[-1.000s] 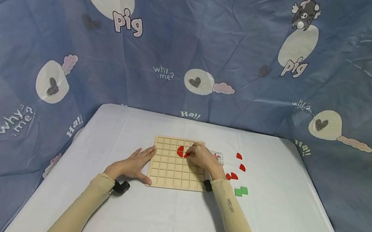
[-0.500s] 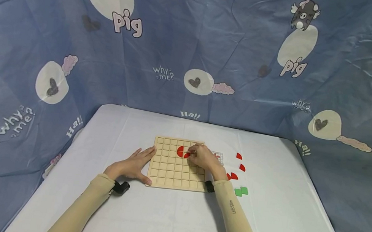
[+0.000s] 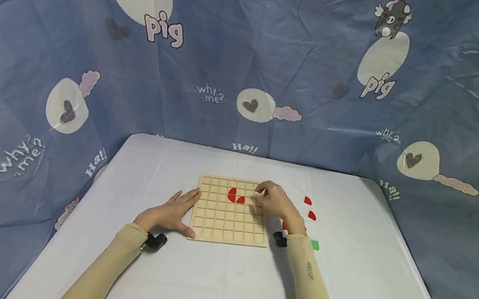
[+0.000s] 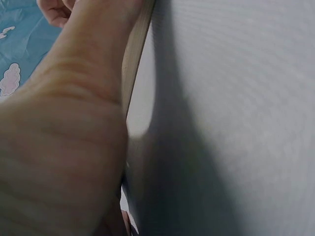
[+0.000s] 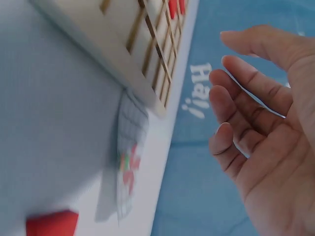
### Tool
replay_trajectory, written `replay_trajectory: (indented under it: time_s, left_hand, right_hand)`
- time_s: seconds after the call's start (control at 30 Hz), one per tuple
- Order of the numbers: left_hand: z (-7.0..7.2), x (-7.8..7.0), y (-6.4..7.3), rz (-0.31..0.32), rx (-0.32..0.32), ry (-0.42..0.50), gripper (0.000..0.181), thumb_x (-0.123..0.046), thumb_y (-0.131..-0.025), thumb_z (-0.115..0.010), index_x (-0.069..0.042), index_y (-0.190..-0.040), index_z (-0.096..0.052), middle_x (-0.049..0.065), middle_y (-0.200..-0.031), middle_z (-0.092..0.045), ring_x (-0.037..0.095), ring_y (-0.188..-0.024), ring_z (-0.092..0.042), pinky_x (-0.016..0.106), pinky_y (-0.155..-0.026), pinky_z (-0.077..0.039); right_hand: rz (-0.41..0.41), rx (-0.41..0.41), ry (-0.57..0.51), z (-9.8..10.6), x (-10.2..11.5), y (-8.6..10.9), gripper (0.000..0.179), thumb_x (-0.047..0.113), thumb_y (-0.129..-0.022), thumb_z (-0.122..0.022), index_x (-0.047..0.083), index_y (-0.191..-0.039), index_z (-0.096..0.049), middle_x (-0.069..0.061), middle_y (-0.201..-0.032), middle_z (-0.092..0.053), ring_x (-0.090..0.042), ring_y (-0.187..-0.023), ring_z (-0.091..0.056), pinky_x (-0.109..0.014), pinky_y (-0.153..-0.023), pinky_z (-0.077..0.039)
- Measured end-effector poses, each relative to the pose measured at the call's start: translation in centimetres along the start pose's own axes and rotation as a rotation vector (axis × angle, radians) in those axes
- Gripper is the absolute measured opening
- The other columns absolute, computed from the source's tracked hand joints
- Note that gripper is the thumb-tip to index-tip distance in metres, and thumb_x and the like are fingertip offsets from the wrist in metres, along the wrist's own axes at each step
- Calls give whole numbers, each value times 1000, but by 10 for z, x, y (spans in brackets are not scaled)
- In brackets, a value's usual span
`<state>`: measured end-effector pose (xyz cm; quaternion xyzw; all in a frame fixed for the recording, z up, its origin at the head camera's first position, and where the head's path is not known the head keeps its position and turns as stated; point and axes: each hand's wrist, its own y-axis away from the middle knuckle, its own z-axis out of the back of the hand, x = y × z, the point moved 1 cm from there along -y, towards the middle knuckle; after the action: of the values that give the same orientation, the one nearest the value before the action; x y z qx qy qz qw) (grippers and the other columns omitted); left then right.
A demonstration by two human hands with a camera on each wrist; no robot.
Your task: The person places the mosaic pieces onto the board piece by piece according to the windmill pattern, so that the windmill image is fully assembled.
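Note:
The wooden grid board (image 3: 213, 223) lies on the white table. Near its upper middle, several red quarter-circle pieces (image 3: 240, 200) sit in neighbouring cells. My left hand (image 3: 170, 211) rests against the board's left edge, fingers spread and thumb at the lower corner. Over the board's right edge hovers my right hand (image 3: 279, 202). Its fingers are loosely bent with nothing between them, and the right wrist view shows a gap between thumb and fingertips (image 5: 230, 60).
Right of the board lie loose red pieces (image 3: 312, 215) and a green square (image 3: 315, 245), some partly hidden by my right arm. A printed grid card (image 5: 129, 162) stands out beside the board. A blue patterned cloth (image 3: 214, 58) hangs behind the table.
My right hand has lifted away from the red pieces on the board and moved right, now covering the card in the head view. The left hand has stayed put.

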<state>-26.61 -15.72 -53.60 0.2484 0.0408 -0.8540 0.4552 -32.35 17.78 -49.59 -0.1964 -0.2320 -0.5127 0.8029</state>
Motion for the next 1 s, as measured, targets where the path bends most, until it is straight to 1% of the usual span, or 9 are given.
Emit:
replay_trajectory:
  time_s: [0.2, 0.33, 0.47, 0.6, 0.63, 0.7, 0.83, 0.87, 1.0]
  left_hand:
    - [-1, 2, -1, -2, -7, 1, 132, -67, -65, -75, 0, -154, -5, 16, -163, 0, 34, -150, -4, 54, -122, 2]
    - [-1, 1, 0, -2, -7, 2, 131, -67, -65, -75, -1, -154, -5, 16, -163, 0, 33, -151, -4, 54, -122, 2]
    - [0, 1, -1, 0, -5, 0, 131, -67, -65, -75, 0, -154, -6, 16, -163, 0, 33, -151, -4, 54, -122, 2]
    - [0, 1, 0, 2, -8, -2, 131, -66, -65, -75, 0, -154, -6, 17, -163, -1, 34, -150, -4, 54, -122, 2]
    - [1, 1, 0, 3, -9, -1, 131, -66, -65, -76, 0, -154, -6, 16, -163, -1, 34, -150, -4, 54, -122, 2]
    - [1, 1, 0, 3, -8, 1, 131, -65, -65, -76, 0, -154, -6, 16, -163, -1, 33, -150, -4, 54, -122, 2]
    - [0, 0, 0, 1, -9, 1, 131, -65, -65, -76, 1, -154, -7, 17, -163, -2, 34, -150, -5, 54, -122, 1]
    - [0, 0, 0, 2, -8, -3, 131, -66, -65, -76, 1, -154, -7, 17, -163, -2, 34, -150, -5, 54, -122, 1]
    - [0, 1, -1, 3, -9, -8, 131, -67, -64, -75, 1, -154, -8, 17, -163, -2, 34, -150, -5, 54, -122, 1]
  right_hand:
    - [-49, -46, -55, 19, -12, 12, 23, 19, -89, -67, 10, -110, -64, -1, -105, -63, -19, -91, -55, -31, -70, -49]
    - [-71, -90, -87, 32, -21, 23, 26, 18, -88, -68, 9, -112, -63, -4, -109, -63, -21, -94, -56, -32, -71, -49]
    - [-85, -139, -88, 45, -32, 33, 25, 17, -89, -66, 9, -113, -63, -7, -111, -63, -24, -97, -56, -35, -74, -49]
    - [-104, -189, -73, 58, -43, 43, 28, 17, -89, -64, 6, -114, -62, -10, -110, -63, -25, -96, -56, -34, -74, -48]
    - [-113, -201, -73, 61, -45, 45, 28, 16, -89, -64, 6, -115, -62, -11, -110, -63, -25, -95, -56, -35, -71, -49]
    - [-137, -218, -79, 66, -50, 49, 29, 16, -88, -63, 5, -115, -62, -14, -110, -63, -25, -94, -56, -34, -68, -48]
    - [-197, -232, -86, 76, -60, 58, 30, 16, -87, -63, 7, -116, -62, -14, -110, -63, -27, -95, -56, -35, -69, -49]
    - [-208, -234, -80, 77, -63, 60, 29, 16, -87, -63, 8, -115, -62, -13, -111, -63, -27, -96, -57, -34, -72, -48]
    - [-248, -231, -50, 83, -76, 67, 29, 18, -88, -66, 8, -114, -62, -11, -112, -64, -27, -102, -57, -36, -77, -48]
